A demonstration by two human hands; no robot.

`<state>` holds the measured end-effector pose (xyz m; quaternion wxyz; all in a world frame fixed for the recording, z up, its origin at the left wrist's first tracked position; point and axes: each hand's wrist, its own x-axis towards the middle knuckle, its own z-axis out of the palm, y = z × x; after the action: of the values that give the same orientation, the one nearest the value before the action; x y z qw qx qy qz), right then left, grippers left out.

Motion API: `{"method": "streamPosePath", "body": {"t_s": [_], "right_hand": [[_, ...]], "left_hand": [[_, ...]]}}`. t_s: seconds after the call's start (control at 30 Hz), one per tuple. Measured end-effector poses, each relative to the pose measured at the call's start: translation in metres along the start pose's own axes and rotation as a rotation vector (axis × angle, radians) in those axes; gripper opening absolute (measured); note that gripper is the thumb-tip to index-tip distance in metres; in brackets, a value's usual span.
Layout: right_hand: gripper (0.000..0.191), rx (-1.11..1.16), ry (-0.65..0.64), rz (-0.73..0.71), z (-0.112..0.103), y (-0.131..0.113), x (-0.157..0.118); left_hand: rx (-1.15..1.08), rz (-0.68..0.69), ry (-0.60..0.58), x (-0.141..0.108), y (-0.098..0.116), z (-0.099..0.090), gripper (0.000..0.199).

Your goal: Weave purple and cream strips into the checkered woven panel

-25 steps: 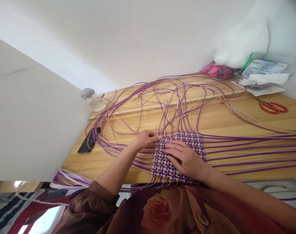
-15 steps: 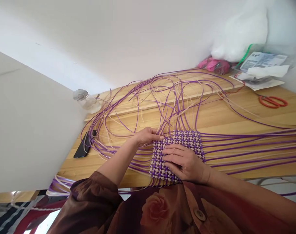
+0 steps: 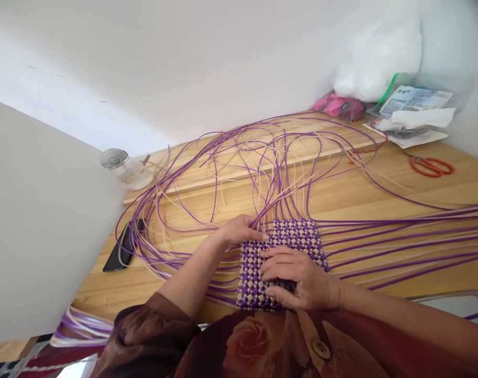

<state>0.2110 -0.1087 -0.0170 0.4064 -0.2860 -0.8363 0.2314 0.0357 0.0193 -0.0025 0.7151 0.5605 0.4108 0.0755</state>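
Wooden table [image 3: 349, 186] bears checkered purple, beige weave [image 3: 250, 270]; left fingers [image 3: 251, 234] pinch cords [image 3: 260, 216], right fingers [image 3: 280, 259] rest spread

There are one woven panel [image 3: 251, 268], one counter [image 3: 349, 186], one black phone [image 3: 115, 259], one clear container [image 3: 136, 177], one pair of scissors [image 3: 432, 166] and one white bag [image 3: 376, 68]; the tangled cords [image 3: 278, 184] number perhaps several dozen, purple and pale.
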Motion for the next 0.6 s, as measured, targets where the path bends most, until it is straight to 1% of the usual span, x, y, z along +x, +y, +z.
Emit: {"method": "streamPosePath", "body": {"t_s": [0.1,0.13,0.2,0.27,0.37,0.47,0.53,0.6], "right_hand": [[0.011,0.102,0.064,0.104,-0.004,-0.001,0.001],[0.01,0.137,0.087,0.154,-0.005,-0.001,0.002],[0.013,0.214,0.129,0.29,-0.006,0.0,0.003],[0.02,0.345,0.191,0.454,-0.006,0.004,0.004],[0.027,0.647,0.323,0.74,-0.005,0.014,0.008],[0.038,0.875,0.423,0.955,-0.007,0.023,0.016],[0.043,0.988,0.423,1.034,-0.013,0.026,0.022],[0.044,1.124,0.364,1.095,-0.021,0.029,0.028]], "left_hand": [[-0.017,0.087,0.055,0.004,-0.007,0.003,0.033],[-0.04,0.126,0.076,0.004,-0.01,0.004,0.033],[-0.071,0.149,0.106,0.003,-0.015,0.005,0.035],[-0.092,0.144,0.084,0.002,-0.02,0.005,0.036],[-0.125,0.166,0.036,0.001,-0.022,0.003,0.035],[-0.171,0.204,-0.015,-0.001,-0.021,0.002,0.036],[-0.207,0.201,-0.032,-0.003,-0.02,0.002,0.036],[-0.226,0.191,-0.031,-0.004,-0.02,0.003,0.035]]}}
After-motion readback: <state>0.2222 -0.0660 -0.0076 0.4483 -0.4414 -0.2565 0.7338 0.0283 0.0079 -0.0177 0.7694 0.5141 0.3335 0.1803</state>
